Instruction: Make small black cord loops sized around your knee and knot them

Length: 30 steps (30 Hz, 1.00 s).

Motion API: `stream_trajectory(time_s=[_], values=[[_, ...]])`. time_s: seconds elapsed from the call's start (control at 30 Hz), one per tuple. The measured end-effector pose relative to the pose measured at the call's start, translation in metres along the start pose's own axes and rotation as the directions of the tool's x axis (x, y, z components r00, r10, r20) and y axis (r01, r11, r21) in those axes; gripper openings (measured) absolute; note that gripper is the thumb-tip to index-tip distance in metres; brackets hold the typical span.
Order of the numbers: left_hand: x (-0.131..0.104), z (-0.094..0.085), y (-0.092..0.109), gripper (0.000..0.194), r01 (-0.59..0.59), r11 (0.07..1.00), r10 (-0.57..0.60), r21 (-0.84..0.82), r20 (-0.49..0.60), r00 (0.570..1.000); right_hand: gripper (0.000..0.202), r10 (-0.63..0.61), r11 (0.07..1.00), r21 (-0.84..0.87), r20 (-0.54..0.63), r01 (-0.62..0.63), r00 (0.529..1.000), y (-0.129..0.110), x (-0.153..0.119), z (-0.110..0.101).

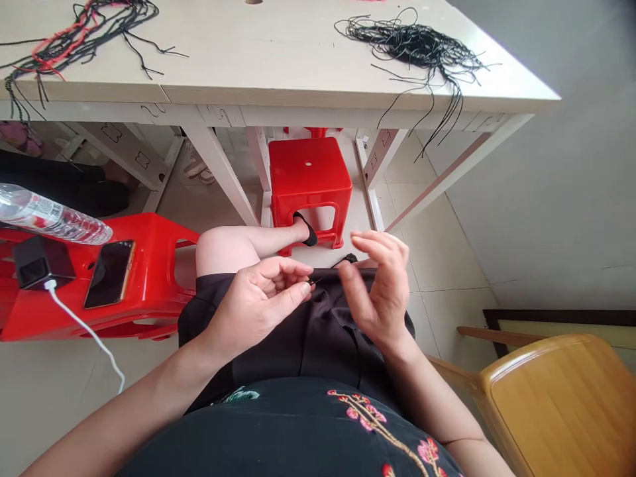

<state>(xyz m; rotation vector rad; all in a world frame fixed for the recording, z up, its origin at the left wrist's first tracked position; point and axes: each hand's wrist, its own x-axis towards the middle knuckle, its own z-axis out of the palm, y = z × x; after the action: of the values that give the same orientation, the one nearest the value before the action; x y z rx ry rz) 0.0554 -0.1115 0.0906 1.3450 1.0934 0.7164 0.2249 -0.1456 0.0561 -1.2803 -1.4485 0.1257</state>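
Above my lap, my left hand (pixel 265 295) pinches a tiny dark piece (pixel 312 281) between thumb and fingertips. It looks like a bit of knotted black cord with a thin end sticking out to the right, though it is too small to make out fully. Just to the right is my right hand (pixel 380 285), raised with thumb and fingers apart and nothing visible in it. Black cords (pixel 417 46) lie in a tangled heap on the table (pixel 258 59), some ends hanging over its front edge. A bundle of black and red cords (pixel 82 36) lies at the table's left.
A red stool (pixel 311 165) stands under the table. At my left, red stools (pixel 154 265) carry a plastic bottle (pixel 54 215), a phone (pixel 110 273) and a black charger block (pixel 42 262) with a white cable (pixel 87 328). A wooden chair (pixel 561 391) is at my right, near the grey wall (pixel 561 199).
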Motion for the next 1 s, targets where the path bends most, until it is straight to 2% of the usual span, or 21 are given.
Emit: stream_trajectory(time_s=[0.03, 0.07, 0.17, 0.27, 0.37, 0.43, 0.57, 0.83, 1.0], values=[[-0.001, 0.0, 0.0, 0.022, -0.023, 1.0, 0.023, 0.006, 0.001, 1.0, 0.028, -0.022, 0.999, 0.042, 0.107, 0.018, 0.994, -0.003, 0.0, -0.002], [-0.001, 0.0, 0.0, 0.023, -0.044, 0.999, 0.044, 0.013, -0.003, 0.999, 0.028, -0.008, 0.994, 0.11, 0.228, -0.018, 0.974, -0.005, 0.0, -0.003], [-0.005, 0.0, 0.002, 0.022, -0.066, 0.997, 0.067, 0.044, -0.029, 0.997, 0.02, 0.132, 0.895, 0.317, 0.484, -0.313, 0.865, -0.01, -0.002, -0.003], [-0.008, -0.001, 0.005, 0.02, -0.046, 0.995, 0.049, 0.084, -0.044, 0.998, 0.017, 0.24, 0.695, 0.455, 0.583, -0.556, 0.776, -0.01, -0.005, -0.001], [-0.009, -0.003, 0.006, 0.018, -0.036, 0.994, 0.039, 0.106, -0.03, 0.999, 0.016, 0.305, 0.575, 0.485, 0.62, -0.659, 0.723, -0.011, -0.004, 0.0], [-0.008, -0.004, 0.006, 0.017, -0.028, 0.993, 0.028, 0.114, -0.004, 1.0, 0.014, 0.329, 0.588, 0.464, 0.611, -0.663, 0.72, -0.012, -0.003, -0.001], [-0.009, -0.004, 0.006, 0.017, -0.047, 0.986, 0.046, 0.16, 0.01, 0.999, 0.011, 0.329, 0.666, 0.438, 0.553, -0.603, 0.765, -0.014, -0.003, -0.002], [-0.013, -0.003, 0.009, 0.023, -0.136, 0.961, 0.131, 0.242, 0.037, 0.991, 0.009, 0.364, 0.674, 0.445, 0.495, -0.59, 0.789, -0.02, -0.006, 0.004], [-0.014, -0.002, 0.014, 0.022, -0.15, 0.949, 0.146, 0.278, 0.036, 0.989, 0.012, 0.389, 0.671, 0.427, 0.494, -0.607, 0.778, -0.021, -0.007, 0.003]])
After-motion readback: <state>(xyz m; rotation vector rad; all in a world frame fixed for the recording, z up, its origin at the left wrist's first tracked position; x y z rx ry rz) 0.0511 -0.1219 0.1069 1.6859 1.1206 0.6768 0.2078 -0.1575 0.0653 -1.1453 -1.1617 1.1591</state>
